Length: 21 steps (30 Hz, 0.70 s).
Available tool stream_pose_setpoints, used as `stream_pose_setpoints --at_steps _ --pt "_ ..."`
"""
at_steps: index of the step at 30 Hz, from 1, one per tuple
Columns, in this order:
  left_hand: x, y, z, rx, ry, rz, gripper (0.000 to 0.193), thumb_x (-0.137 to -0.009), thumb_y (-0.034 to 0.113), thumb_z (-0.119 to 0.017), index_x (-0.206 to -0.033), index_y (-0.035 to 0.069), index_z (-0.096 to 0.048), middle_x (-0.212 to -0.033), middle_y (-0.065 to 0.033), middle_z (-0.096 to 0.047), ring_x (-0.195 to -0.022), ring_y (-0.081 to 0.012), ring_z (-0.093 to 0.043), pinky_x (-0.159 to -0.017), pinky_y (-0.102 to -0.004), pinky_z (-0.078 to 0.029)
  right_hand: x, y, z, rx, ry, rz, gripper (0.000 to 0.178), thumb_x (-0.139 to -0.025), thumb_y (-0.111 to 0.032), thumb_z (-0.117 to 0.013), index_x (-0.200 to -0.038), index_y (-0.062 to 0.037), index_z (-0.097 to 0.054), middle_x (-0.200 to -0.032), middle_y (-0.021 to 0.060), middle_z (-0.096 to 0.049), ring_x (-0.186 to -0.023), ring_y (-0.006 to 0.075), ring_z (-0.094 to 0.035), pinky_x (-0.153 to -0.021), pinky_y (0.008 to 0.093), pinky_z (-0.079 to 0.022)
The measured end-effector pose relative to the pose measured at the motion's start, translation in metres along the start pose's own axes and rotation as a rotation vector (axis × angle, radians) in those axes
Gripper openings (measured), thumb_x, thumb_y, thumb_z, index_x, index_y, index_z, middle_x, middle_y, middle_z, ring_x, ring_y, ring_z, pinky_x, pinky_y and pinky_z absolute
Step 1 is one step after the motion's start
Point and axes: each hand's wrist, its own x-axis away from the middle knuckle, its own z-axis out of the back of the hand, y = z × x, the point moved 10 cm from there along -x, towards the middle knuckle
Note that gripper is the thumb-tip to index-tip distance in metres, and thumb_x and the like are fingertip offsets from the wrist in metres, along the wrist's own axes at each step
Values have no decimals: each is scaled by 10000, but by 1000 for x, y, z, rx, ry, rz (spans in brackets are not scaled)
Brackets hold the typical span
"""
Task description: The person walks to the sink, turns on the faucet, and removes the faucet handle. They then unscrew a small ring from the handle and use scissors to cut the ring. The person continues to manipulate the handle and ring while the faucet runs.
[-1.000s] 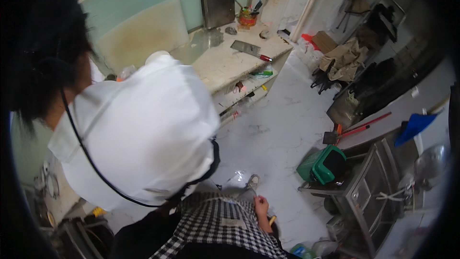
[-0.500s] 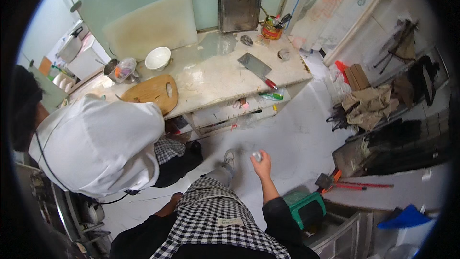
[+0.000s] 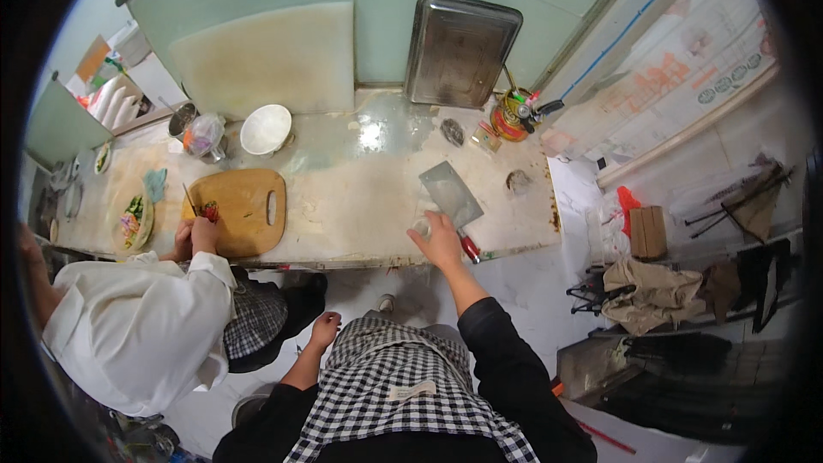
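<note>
My right hand (image 3: 444, 244) is over the counter's front edge, its fingers closed around a small, pale, round thing (image 3: 421, 225) whose kind I cannot make out. Right beside that hand lies a cleaver (image 3: 452, 193), its blade flat on the counter (image 3: 343, 197) and its red handle toward the front edge. My left hand (image 3: 325, 331) hangs low beside my checked apron, away from the counter, with loosely curled fingers and nothing visible in them.
At left, a co-worker in white handles a knife (image 3: 189, 199) and red pieces on a wooden board (image 3: 249, 197). A white bowl (image 3: 266, 129), a dark tray (image 3: 463, 50) and a tin of utensils (image 3: 512, 117) stand along the back. A small box (image 3: 648, 232) is at right.
I am closer to the counter. My right hand has gone from above the floor to the counter edge beside the cleaver, still holding the small round thing. The co-worker's hands and board are now visible.
</note>
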Motion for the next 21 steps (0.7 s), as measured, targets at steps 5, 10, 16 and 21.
stream_pose_setpoints --at_steps 5,10,16,21 --pt "27 53 -25 251 218 27 341 -1013 228 -598 -1212 -45 -642 -1023 -141 -710 -945 -214 -696 -802 -336 -575 -123 81 53 68 120 94 619 -810 -324 -794 -1318 -43 -580 -1311 220 -582 -1239 399 -538 -1028 462 -473" --pt "98 24 -60 287 536 89 301 -1014 217 -591 -1172 -31 -653 -1013 -132 -707 -897 -196 -683 -751 -330 -576 -272 160 68 391 -29 117 799 -766 -307 -820 -1412 -2 -462 -1400 213 -528 -1341 399 -450 -1098 476 -420" --pt "180 20 -172 426 711 251 299 -1015 229 -591 -1177 -17 -647 -996 -122 -715 -851 -178 -677 -705 -298 -526 -312 184 35 553 -269 53 932 -744 -408 -802 -1493 -48 -381 -1392 201 -531 -1327 386 -461 -1038 502 -456" --pt "183 79 -226 467 722 135 316 -1013 186 -604 -1227 -46 -627 -1046 -134 -708 -939 -189 -680 -832 -322 -567 -288 180 54 388 -210 53 882 -765 -404 -792 -1493 -96 -399 -1352 193 -556 -1194 395 -569 -941 487 -511"
